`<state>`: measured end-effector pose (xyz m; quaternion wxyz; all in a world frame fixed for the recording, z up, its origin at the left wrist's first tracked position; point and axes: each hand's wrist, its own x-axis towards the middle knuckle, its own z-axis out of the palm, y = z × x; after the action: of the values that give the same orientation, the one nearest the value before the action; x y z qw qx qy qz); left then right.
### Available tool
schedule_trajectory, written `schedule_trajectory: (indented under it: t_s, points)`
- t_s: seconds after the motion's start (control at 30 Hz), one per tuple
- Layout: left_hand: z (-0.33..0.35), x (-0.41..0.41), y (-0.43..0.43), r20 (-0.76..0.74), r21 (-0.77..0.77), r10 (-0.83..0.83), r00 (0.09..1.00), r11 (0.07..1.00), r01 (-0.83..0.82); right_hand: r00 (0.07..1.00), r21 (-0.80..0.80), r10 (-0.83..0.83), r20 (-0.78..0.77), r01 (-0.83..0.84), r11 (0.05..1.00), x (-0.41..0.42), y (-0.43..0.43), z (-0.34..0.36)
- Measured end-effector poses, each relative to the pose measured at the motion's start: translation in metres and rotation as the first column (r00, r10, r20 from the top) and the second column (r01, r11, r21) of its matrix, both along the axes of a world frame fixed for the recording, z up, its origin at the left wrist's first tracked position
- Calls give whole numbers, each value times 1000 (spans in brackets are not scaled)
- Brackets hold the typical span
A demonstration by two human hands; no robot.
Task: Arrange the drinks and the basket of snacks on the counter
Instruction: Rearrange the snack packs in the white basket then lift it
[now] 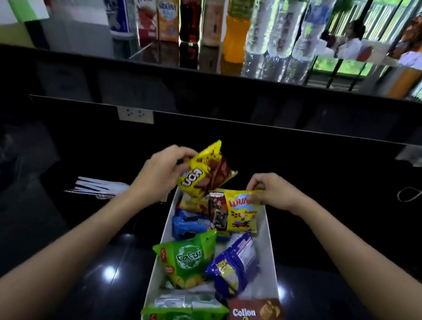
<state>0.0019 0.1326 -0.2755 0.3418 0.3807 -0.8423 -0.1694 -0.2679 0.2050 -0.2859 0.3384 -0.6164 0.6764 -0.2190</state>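
Observation:
A white rectangular basket (269, 248) sits on the dark lower counter, filled with several snack packs. My left hand (163, 169) grips a yellow and brown snack bag (205, 173), lifted above the basket's far end. My right hand (271, 189) pinches the top of a yellow snack bag (242, 213) that stands in the basket. Nearer me lie a green bag (185, 258), a blue-purple bag (234, 265) and a brown Collon box (254, 314). On the raised counter behind, cartons (153, 11) and bottles (237, 20) stand in a row.
A white wall socket (135, 115) is set in the dark panel behind the basket. A charger and cable (418, 180) lie at the right. White papers (99, 186) rest left of the basket. The raised counter's front edge (214, 72) runs across the view.

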Motion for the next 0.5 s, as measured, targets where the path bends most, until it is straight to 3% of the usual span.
schedule_trajectory:
  t_s: [0.13, 0.3, 0.5]
  points:
    - [-46, 1, 19, 184, -123, -39, 982, 991, 62, 988, -65, 49, -146, -59, 996, -4, 18, -32]
    - [-81, 9, 34, 250, -38, -162, 955, 983, 177, 974, -20, 118, -196, -125, 992, -9, 31, -52]
    - [-98, 18, 50, 287, 77, -211, 934, 977, 197, 966, -6, 125, -229, -129, 992, -17, 48, -58]
